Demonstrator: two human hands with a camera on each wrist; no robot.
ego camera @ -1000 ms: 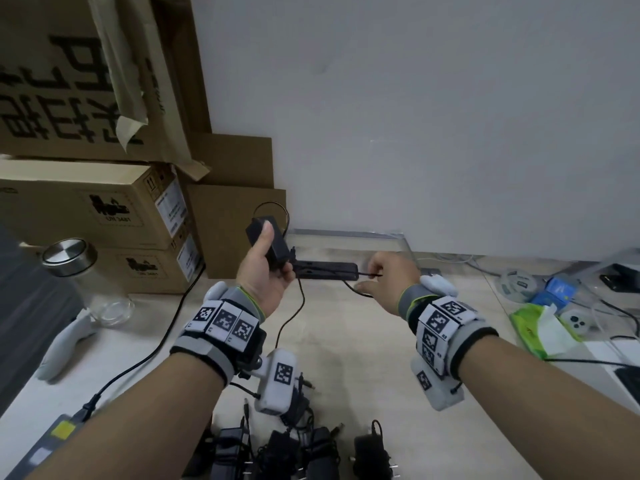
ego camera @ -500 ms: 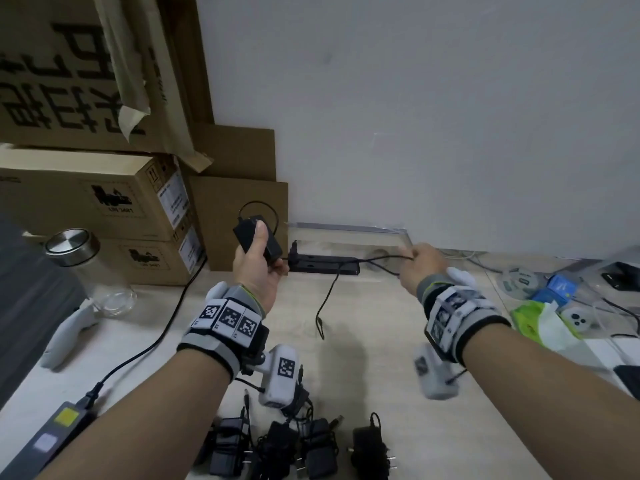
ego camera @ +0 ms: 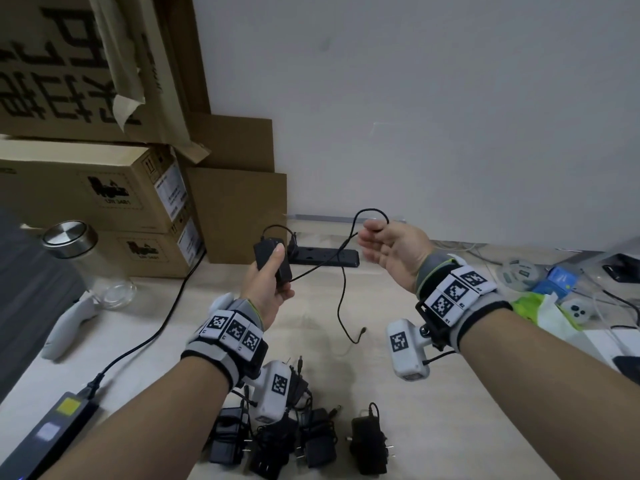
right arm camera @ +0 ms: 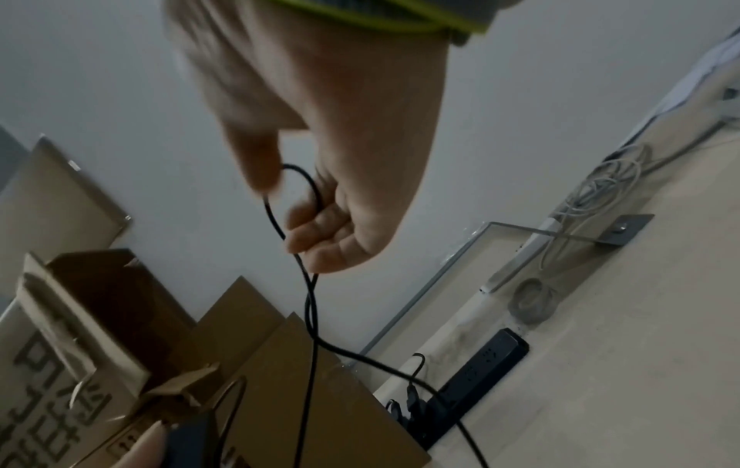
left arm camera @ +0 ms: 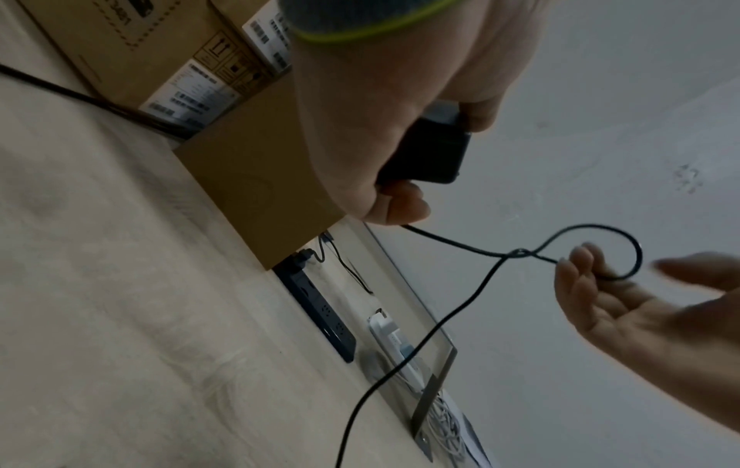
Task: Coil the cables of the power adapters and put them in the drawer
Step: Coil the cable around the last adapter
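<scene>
My left hand (ego camera: 268, 289) grips a black power adapter (ego camera: 262, 250), raised above the desk; the left wrist view shows the same adapter (left arm camera: 432, 152). Its thin black cable (ego camera: 343, 292) runs right to my right hand (ego camera: 391, 247), which is turned palm-up. The fingers there curl round a small loop of cable (right arm camera: 310, 304). Below the loop the cable's free end hangs down, its plug tip (ego camera: 362, 330) just above the desk. Several more black adapters (ego camera: 277, 441) lie in a heap near the front edge, one (ego camera: 367, 441) slightly apart. No drawer is in view.
A black power strip (ego camera: 325, 258) lies by the wall behind my hands. Cardboard boxes (ego camera: 104, 188) are stacked at back left, with a glass jar (ego camera: 90, 268) and a white controller (ego camera: 65, 323) before them. A black power brick (ego camera: 52, 427) sits front left. Clutter (ego camera: 540, 306) fills the right.
My right hand has risen and turned palm-up, drawing the cable into a loop round its fingers. The free end now dangles lower. My left hand has kept the adapter almost still.
</scene>
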